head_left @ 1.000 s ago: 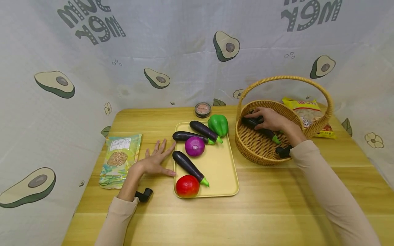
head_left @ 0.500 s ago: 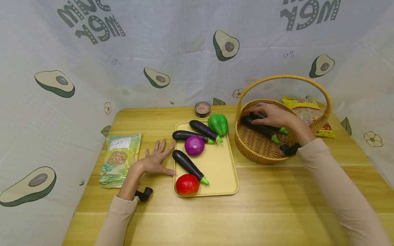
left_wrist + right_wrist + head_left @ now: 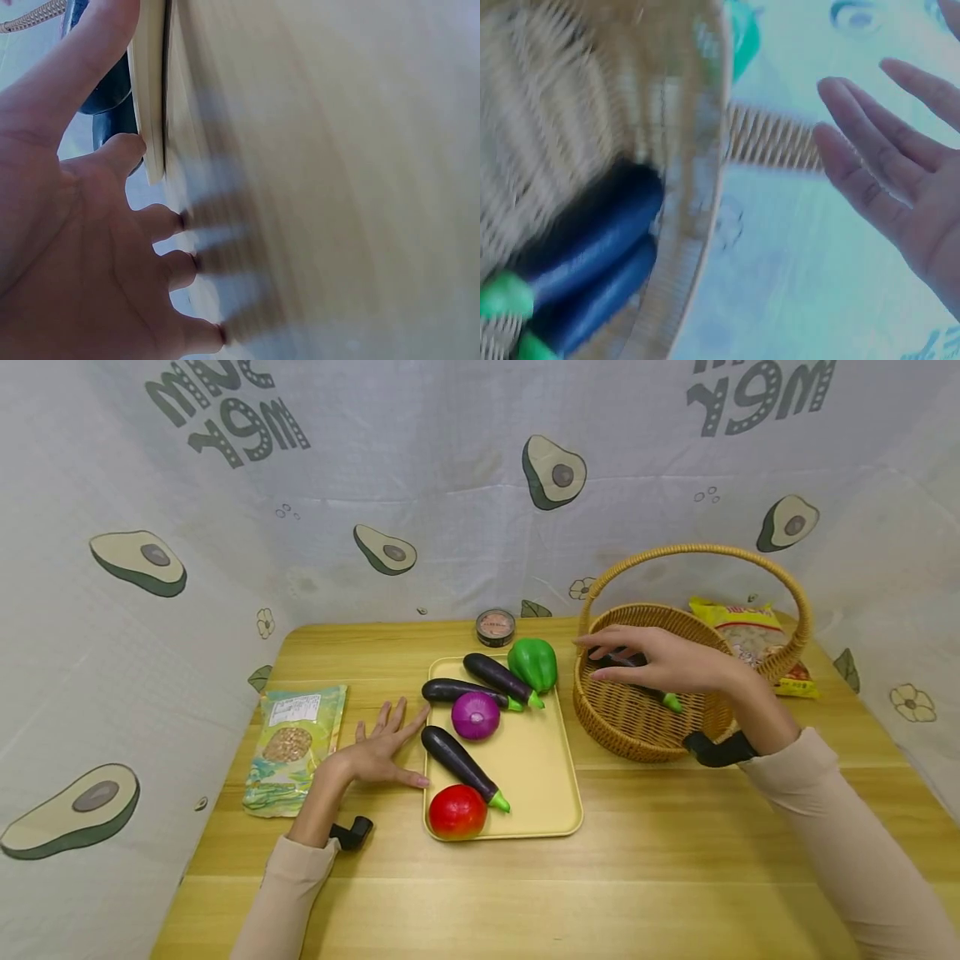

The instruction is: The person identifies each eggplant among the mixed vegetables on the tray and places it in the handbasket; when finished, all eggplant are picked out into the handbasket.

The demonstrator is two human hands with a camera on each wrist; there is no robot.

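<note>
My right hand (image 3: 663, 660) hovers over the wicker basket (image 3: 637, 731), fingers extended and holding nothing. Two eggplants (image 3: 600, 229) lie side by side in the basket in the right wrist view; in the head view the hand partly hides them. My left hand (image 3: 375, 758) is spread on the table, thumb and index fingertip at the left rim of the yellow tray (image 3: 536, 781). That tray bears three eggplants (image 3: 459, 760), a purple onion (image 3: 475, 716), a green bell pepper (image 3: 532, 665) and a red tomato (image 3: 457, 812).
The basket's tall handle (image 3: 693, 550) arches above it. A yellow food bag (image 3: 750, 631) lies behind the basket on the right. On the left is a green pouch (image 3: 292, 752); a small round tin (image 3: 495, 627) stands behind the tray. A printed curtain (image 3: 450, 468) hangs around the table.
My right hand has let go of an eggplant inside the basket, then risen up out of it with its fingers straightened. My left hand and the tray have stayed put.
</note>
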